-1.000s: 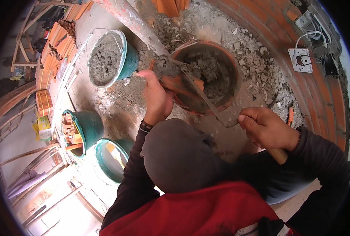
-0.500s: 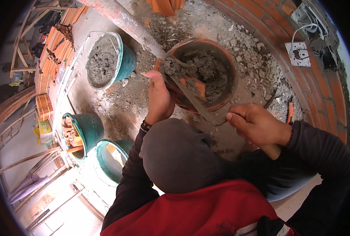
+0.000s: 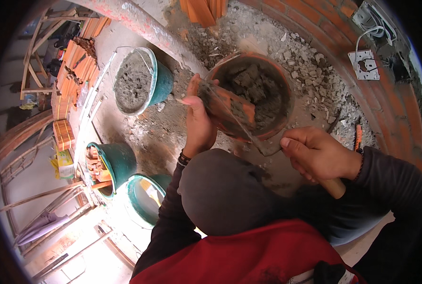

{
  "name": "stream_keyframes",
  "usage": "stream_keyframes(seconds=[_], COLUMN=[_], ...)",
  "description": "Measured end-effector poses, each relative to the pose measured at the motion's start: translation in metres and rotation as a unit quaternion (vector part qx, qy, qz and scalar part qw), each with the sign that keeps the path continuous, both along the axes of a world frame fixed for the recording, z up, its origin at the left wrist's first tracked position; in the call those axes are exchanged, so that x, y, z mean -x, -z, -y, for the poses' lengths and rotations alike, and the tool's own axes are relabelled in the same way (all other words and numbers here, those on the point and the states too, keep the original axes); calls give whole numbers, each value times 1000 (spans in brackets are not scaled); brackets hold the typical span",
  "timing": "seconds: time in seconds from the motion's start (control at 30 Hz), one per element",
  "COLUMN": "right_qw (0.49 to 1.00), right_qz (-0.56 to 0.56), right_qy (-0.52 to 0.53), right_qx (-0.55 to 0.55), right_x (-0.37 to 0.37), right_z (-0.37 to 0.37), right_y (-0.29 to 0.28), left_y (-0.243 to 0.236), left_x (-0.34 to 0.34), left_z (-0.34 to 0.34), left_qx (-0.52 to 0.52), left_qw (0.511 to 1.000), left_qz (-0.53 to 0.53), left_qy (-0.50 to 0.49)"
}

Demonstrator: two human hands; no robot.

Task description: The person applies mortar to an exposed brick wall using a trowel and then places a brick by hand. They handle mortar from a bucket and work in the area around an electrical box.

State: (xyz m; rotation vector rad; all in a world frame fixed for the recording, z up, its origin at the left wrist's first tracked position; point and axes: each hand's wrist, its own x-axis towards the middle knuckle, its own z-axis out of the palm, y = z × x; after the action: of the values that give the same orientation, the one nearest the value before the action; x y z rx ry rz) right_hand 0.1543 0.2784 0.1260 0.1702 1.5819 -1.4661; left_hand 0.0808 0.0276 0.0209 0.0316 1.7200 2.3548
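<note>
My left hand [image 3: 199, 120] grips a reddish brick piece [image 3: 239, 110] streaked with mortar, held over the left side of an orange-rimmed bucket [image 3: 278, 75] of grey mortar [image 3: 256, 80]. My right hand [image 3: 322, 156] is closed on the wooden handle [image 3: 332, 188] of a trowel. The trowel blade [image 3: 244, 132] lies along the brick's face, seen nearly edge on, so whether it touches is unclear.
Green buckets hold mortar [image 3: 130, 83], brick pieces [image 3: 99, 165] and pale liquid [image 3: 142, 206]. A pale pole [image 3: 140, 23] slants behind them. Rubble [image 3: 315, 80] borders a brick wall [image 3: 381, 109] with electrical boxes [image 3: 363, 64]. Brick stacks [image 3: 69, 71] and timber lie left.
The mortar clump seen on the trowel and brick earlier is mostly gone, showing more brick face. The trowel shifted left, then slightly back right. The whole view has shifted slightly.
</note>
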Motion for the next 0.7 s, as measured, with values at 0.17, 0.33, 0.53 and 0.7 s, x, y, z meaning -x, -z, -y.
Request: stream_keyframes(seconds=[0.17,0.33,0.53,0.7], right_qw=[999,994,996,993], right_qz=[2,72,72,77], right_qy=[-11,79,28,-3], right_qx=[41,-15,54,93], right_x=[5,-2,1,4], right_z=[4,-2,-6,-7], right_y=[5,14,-3,-5], left_y=[-1,-3,1,10], left_x=[1,0,-2,3], left_z=[-3,-3,-5,-3], left_qx=[16,-54,-113,-156], left_qw=[1000,997,992,987], left_qz=[2,55,57,18], left_qy=[24,0,4,21])
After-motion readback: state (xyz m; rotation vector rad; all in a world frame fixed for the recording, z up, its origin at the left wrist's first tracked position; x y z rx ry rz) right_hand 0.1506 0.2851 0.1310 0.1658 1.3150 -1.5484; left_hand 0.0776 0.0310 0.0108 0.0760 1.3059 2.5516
